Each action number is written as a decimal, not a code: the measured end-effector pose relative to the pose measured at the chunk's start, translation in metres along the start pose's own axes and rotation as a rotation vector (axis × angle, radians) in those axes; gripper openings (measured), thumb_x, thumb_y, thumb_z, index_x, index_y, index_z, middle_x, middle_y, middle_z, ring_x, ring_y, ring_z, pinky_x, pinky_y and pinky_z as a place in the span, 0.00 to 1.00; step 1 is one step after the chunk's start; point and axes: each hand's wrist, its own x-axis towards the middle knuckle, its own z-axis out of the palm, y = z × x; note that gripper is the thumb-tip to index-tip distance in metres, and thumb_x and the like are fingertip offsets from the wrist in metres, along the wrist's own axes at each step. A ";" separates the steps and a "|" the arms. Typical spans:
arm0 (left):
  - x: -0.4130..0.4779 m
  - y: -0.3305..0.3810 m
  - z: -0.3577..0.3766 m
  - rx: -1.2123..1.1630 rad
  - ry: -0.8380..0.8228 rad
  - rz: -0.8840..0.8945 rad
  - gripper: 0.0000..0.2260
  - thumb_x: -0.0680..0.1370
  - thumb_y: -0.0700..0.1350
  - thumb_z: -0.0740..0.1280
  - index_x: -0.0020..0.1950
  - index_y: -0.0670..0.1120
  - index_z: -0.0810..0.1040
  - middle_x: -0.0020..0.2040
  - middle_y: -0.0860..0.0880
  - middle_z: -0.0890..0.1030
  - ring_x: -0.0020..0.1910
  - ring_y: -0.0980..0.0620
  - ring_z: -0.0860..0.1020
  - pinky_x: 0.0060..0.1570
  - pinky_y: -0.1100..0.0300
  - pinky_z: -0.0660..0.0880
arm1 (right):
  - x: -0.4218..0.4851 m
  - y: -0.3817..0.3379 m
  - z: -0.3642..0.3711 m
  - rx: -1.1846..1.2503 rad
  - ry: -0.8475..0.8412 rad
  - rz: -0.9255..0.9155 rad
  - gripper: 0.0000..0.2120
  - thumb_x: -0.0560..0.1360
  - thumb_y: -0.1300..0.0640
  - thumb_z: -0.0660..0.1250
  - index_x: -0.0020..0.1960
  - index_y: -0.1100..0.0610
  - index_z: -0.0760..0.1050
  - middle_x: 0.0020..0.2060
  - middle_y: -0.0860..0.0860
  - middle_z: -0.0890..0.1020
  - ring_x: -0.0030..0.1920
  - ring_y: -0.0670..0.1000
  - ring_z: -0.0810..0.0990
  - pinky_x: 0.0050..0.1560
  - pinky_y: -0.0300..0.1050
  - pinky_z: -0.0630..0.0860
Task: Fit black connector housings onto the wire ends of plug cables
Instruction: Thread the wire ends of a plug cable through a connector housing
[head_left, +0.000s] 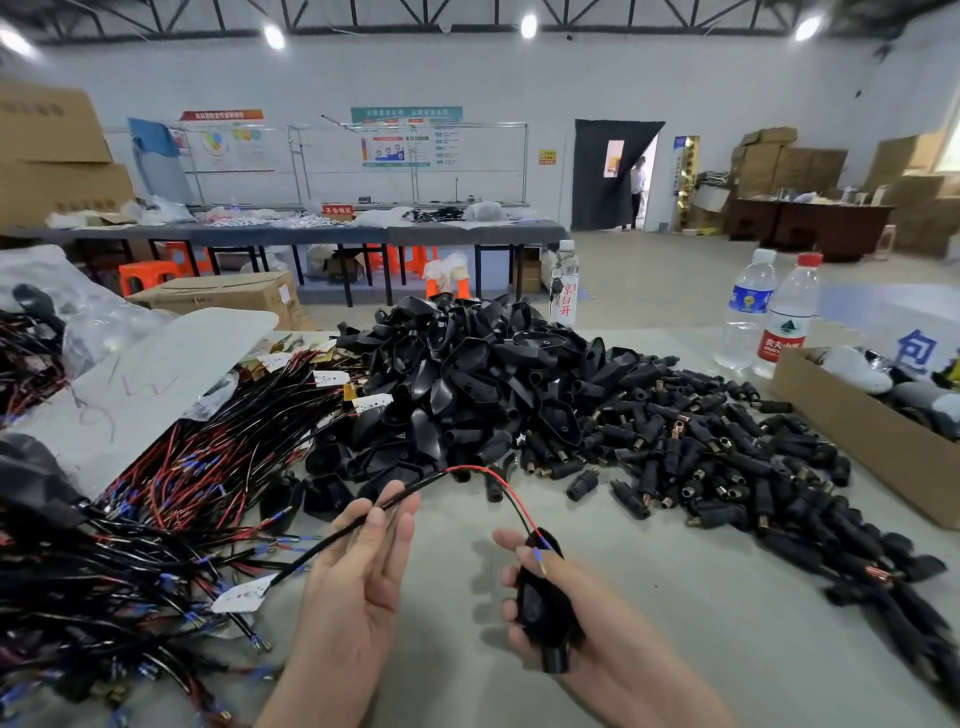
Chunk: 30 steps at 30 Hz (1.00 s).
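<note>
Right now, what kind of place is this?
Most likely a factory assembly hall for cable work. A heap of black housings and a pile of red and black cables lie on the table, long workbenches stand behind, and cardboard boxes are stacked by the walls.

- Two bare hands are shown, the left hand (358, 577) and the right hand (540, 597).
- Each is continued by a bare arm, the left forearm (311, 691) and the right forearm (649, 675), cut off by the lower edge.
- Creases are seen across the left palm.
- Fingernails cannot be made out.
</note>
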 end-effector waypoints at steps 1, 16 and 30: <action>0.000 0.001 0.000 -0.022 0.005 -0.008 0.06 0.72 0.37 0.67 0.47 0.42 0.78 0.56 0.40 0.84 0.54 0.44 0.84 0.43 0.63 0.81 | -0.001 0.001 0.000 -0.009 -0.009 -0.020 0.16 0.72 0.63 0.69 0.60 0.60 0.81 0.38 0.58 0.83 0.29 0.54 0.78 0.28 0.43 0.78; -0.002 -0.008 0.005 0.129 0.003 -0.066 0.08 0.77 0.34 0.65 0.54 0.39 0.78 0.52 0.40 0.85 0.45 0.45 0.86 0.36 0.59 0.82 | 0.015 -0.002 -0.006 0.161 0.084 -0.238 0.15 0.70 0.46 0.70 0.55 0.48 0.84 0.45 0.53 0.85 0.32 0.51 0.80 0.33 0.46 0.79; -0.001 -0.005 -0.002 0.292 -0.009 -0.094 0.16 0.74 0.48 0.68 0.56 0.39 0.80 0.43 0.41 0.85 0.36 0.50 0.84 0.37 0.58 0.83 | 0.010 0.005 0.003 0.194 0.028 -0.075 0.06 0.64 0.60 0.76 0.39 0.61 0.86 0.49 0.62 0.85 0.35 0.53 0.83 0.28 0.41 0.79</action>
